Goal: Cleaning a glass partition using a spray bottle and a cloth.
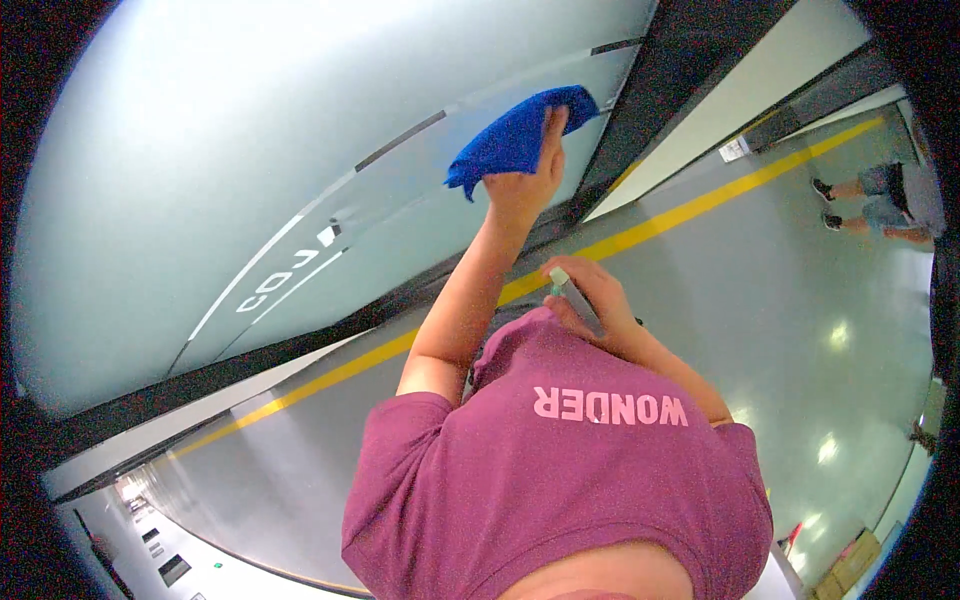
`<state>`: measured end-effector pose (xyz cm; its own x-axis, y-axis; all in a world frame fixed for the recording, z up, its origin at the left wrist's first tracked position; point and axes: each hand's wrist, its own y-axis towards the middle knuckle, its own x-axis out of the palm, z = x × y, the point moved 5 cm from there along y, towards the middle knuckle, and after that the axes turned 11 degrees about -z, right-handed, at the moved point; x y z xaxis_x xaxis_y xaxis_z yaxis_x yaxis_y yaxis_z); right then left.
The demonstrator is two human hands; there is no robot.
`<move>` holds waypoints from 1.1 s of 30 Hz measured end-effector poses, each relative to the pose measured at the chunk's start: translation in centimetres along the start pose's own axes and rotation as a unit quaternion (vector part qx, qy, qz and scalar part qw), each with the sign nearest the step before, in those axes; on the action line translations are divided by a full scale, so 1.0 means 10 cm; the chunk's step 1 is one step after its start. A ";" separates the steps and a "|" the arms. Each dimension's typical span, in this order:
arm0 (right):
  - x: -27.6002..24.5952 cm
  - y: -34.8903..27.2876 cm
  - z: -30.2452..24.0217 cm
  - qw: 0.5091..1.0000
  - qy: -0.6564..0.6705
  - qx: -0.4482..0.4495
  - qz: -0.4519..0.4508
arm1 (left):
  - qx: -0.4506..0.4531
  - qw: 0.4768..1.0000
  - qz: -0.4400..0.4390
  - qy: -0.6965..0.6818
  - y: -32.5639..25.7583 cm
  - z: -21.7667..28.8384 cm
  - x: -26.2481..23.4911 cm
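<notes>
A blue cloth [508, 138] lies against a pale frosted panel [300, 110], pressed there by my left hand [530, 188]. That arm is stretched up and away from my chest, with the fingers over the cloth. Close to my chest, my right hand [602, 296] is closed round a small bottle with a pale nozzle [558, 276], apart from the panel. Fingers and palm hide part of the bottle's body. The panel carries white strips, dark dashes and a white marking left of the cloth.
A dark frame [300, 345] edges the panel along its lower and right sides. Behind me runs a grey floor [740, 260] with a yellow line [700, 205]. Another person [885, 200] stands at the far right. Cardboard boxes [850, 565] sit at the lower right.
</notes>
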<state>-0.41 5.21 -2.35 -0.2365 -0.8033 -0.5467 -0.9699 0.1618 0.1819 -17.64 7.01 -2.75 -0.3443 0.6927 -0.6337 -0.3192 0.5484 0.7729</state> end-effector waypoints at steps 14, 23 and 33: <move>-0.12 0.12 0.04 0.993 0.063 -0.083 -0.053 | 0.141 0.985 -0.093 0.047 -0.30 0.12 0.43; 0.20 0.42 -0.04 0.980 0.090 -0.120 -0.130 | 0.058 0.973 -0.190 0.120 -0.60 -0.72 -0.37; 0.75 0.70 -0.33 0.956 0.118 -0.176 -0.202 | -0.204 0.973 -0.008 0.105 -1.73 -2.37 -1.23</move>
<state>-8.76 -1.58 -2.48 0.2134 -0.8728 -0.4389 -0.8904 -0.3586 0.2804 -28.80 -22.11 -9.11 -0.4958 0.5509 -0.6714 -0.6348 0.2977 0.7130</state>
